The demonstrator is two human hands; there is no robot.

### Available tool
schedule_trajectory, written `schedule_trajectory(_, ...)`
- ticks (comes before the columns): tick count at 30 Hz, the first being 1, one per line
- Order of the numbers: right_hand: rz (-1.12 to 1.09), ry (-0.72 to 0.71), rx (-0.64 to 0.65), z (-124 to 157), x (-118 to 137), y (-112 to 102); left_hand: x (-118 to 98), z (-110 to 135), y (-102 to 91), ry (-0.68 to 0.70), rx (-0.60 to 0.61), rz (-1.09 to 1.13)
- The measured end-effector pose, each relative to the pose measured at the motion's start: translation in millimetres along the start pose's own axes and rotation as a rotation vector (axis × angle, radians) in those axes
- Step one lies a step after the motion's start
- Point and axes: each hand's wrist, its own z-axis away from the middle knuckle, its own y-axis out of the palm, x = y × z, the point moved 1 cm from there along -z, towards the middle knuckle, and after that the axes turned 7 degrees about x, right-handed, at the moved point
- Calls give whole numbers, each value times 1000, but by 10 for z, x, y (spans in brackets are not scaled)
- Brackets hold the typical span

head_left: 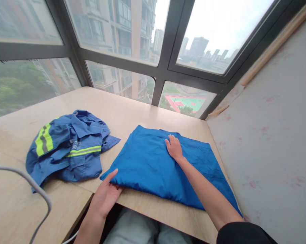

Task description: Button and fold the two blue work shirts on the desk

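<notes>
Folded blue garment [153, 169] lies flat on tabletop [122, 112], ctr-right. Right hand [173, 147] rests on it toward 12 o'clock, palm down, grip spread. Left hand [106, 196] at its 7 o'clock corner, grip pinching the edge w/ thumb on top, fingers hidden under. Hi-vis work jacket [69, 145] crumpled at 9 o'clock, just beside.

One head-worn camera looks forward and down, close over the left hand [106, 196] and right hand [173, 147] at the table [148, 112], facing the far windows [117, 30].

Black sleeve [244, 234] on the right arm [206, 193], left arm [92, 223] bare, pale grey trousers [137, 228]
</notes>
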Motion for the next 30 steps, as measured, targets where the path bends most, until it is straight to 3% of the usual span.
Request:
schedule_trajectory(4, -49, -182, -14, 38, 49, -44, 30, -199, 171, 110, -68, 11)
schedule_trajectory(7, -30, -210, 51, 52, 155, -125, 109, -178, 318, 221, -108, -7)
schedule_trajectory(10, -92, -137, 59, 11, 364, -258, 219, -44, 458, 409, -44, -195)
schedule_trajectory(13, -324, -54, 78, -119, 683, -452, 333, 99, 614, 553, 113, -512)
schedule_trajectory(17, -645, 120, 373, -387, 1097, -759, 484, 239, 813, 580, 341, -854)
schedule_trajectory(20, -684, 201, 572, -572, 1231, -958, 606, 304, 880, 629, 455, -1055)
schedule_trajectory(25, -369, 296, 446, -736, 1158, -1115, 774, 342, 799, 725, 591, -1268)
schedule_trajectory(28, -373, 320, 402, -738, 1164, -1157, 709, 364, 729, 710, 579, -1196)
schedule_trajectory(30, -432, 306, 363, -727, 1237, -1204, 556, 400, 700, 663, 497, -1045)
